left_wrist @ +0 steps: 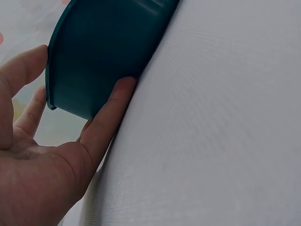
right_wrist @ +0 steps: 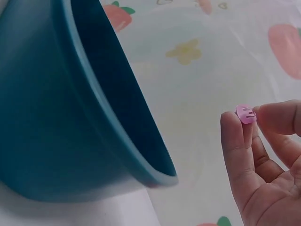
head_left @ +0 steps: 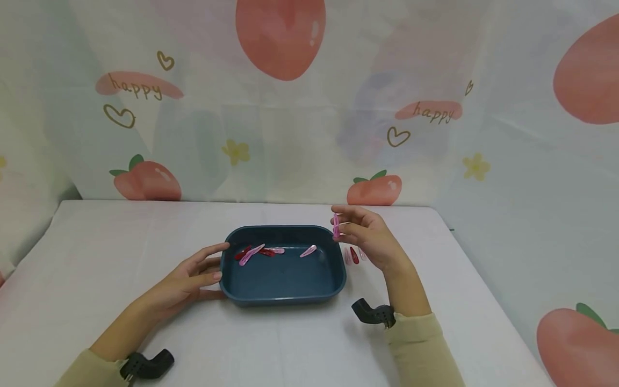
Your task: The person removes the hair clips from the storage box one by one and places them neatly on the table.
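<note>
In the head view, my right hand (head_left: 364, 235) pinches a pink hair clip (head_left: 336, 226) just above the right rim of a dark blue plastic basin (head_left: 282, 287). The right wrist view shows the same pink clip (right_wrist: 246, 114) between thumb and fingertips, apart from the basin wall (right_wrist: 84, 155). My left hand (head_left: 186, 279) touches the basin's left end with its fingers fairly straight. Seen from the left wrist, fingertips (left_wrist: 124, 87) rest against the outer wall (left_wrist: 94, 61). Inside the basin lie several clips, among them a pink clip (head_left: 251, 255) and a light pink clip (head_left: 308, 251).
To the right of the basin, under my right hand, a red hair clip (head_left: 354, 255) lies between pale pink clips (head_left: 347, 256) on the white tablecloth (head_left: 280, 344). A fruit-printed curtain (head_left: 290, 150) hangs behind the table. Each wrist carries a black camera (head_left: 372, 312).
</note>
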### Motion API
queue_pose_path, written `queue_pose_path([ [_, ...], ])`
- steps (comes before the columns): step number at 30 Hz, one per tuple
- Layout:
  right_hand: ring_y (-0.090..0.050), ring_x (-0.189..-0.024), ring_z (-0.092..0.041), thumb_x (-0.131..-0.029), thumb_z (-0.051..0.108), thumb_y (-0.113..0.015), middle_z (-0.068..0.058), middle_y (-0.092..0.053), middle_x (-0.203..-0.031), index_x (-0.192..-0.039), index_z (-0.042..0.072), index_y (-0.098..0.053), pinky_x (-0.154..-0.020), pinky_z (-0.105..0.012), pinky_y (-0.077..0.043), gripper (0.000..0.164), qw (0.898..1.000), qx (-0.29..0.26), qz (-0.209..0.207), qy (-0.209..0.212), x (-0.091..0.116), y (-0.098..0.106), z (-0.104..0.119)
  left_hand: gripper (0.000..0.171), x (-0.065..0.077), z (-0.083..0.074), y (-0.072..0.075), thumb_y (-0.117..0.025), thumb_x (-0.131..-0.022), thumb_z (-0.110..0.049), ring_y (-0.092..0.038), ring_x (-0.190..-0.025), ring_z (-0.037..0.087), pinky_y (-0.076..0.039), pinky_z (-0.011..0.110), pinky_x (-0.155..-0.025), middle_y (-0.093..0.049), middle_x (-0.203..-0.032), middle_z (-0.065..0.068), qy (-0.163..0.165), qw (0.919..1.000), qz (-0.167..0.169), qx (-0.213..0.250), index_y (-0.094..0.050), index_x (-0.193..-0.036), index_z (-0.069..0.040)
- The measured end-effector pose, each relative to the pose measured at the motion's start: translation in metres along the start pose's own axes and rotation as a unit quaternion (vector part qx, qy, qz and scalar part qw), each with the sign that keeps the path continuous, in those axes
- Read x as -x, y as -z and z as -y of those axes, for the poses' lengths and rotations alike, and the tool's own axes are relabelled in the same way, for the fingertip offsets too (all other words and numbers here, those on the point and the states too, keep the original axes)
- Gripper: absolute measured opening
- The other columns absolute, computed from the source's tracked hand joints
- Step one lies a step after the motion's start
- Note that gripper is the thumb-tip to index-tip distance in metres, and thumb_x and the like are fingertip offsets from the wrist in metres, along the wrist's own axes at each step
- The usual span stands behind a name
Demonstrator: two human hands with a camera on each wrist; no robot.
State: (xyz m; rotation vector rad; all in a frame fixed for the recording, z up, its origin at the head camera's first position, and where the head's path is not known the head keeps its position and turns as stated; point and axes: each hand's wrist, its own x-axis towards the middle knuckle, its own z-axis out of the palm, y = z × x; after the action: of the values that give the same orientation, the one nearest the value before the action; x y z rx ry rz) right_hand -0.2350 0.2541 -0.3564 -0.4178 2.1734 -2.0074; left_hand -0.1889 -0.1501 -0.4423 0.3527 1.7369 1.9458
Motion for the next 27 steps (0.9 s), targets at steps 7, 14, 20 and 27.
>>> queue_pose_path([
  [7, -0.061, -0.098, -0.019, -0.098, -0.001, -0.054, -0.010, -0.054, -0.109, -0.136, 0.001, -0.055, -0.086, -0.035, -0.060, 0.039, 1.000, 0.003, -0.021, 0.000, 0.001, 0.013, 0.000, 0.065, -0.001, -0.001, -0.001, -0.055, -0.102, -0.010, -0.021, -0.146, 0.047, -0.051, 0.059, -0.096, -0.018, -0.161, 0.021, 0.005, 1.0000, -0.003, 0.004, -0.025, -0.158, -0.020],
  [14, -0.062, -0.096, -0.018, -0.099, 0.000, -0.054, -0.009, -0.054, -0.107, -0.135, 0.004, -0.058, -0.086, -0.034, -0.060, 0.037, 0.999, -0.001, -0.039, -0.007, 0.004, 0.024, -0.001, 0.064, -0.001, 0.000, -0.001, -0.055, -0.102, -0.010, -0.020, -0.146, 0.047, -0.051, 0.058, -0.096, -0.017, -0.161, 0.021, 0.010, 0.9999, -0.004, 0.007, -0.025, -0.158, -0.021],
  [20, -0.060, -0.094, -0.016, -0.099, 0.002, -0.055, -0.006, -0.054, -0.105, -0.138, 0.000, -0.054, -0.085, -0.033, -0.060, 0.038, 0.999, -0.001, -0.049, -0.015, 0.004, 0.032, -0.006, 0.063, -0.002, 0.001, 0.000, -0.055, -0.102, -0.010, -0.022, -0.146, 0.046, -0.051, 0.059, -0.096, -0.018, -0.161, 0.021, 0.006, 1.0000, -0.001, 0.006, -0.026, -0.157, -0.021],
  [27, -0.061, -0.090, -0.016, -0.100, 0.004, -0.056, -0.007, -0.055, -0.104, -0.133, 0.004, -0.058, -0.084, -0.032, -0.060, 0.033, 0.997, 0.013, -0.069, -0.033, 0.003, 0.041, -0.014, 0.063, -0.001, 0.002, 0.000, -0.055, -0.102, -0.012, -0.024, -0.145, 0.045, -0.051, 0.058, -0.097, -0.018, -0.161, 0.020, 0.006, 1.0000, -0.002, 0.004, -0.026, -0.157, -0.023],
])
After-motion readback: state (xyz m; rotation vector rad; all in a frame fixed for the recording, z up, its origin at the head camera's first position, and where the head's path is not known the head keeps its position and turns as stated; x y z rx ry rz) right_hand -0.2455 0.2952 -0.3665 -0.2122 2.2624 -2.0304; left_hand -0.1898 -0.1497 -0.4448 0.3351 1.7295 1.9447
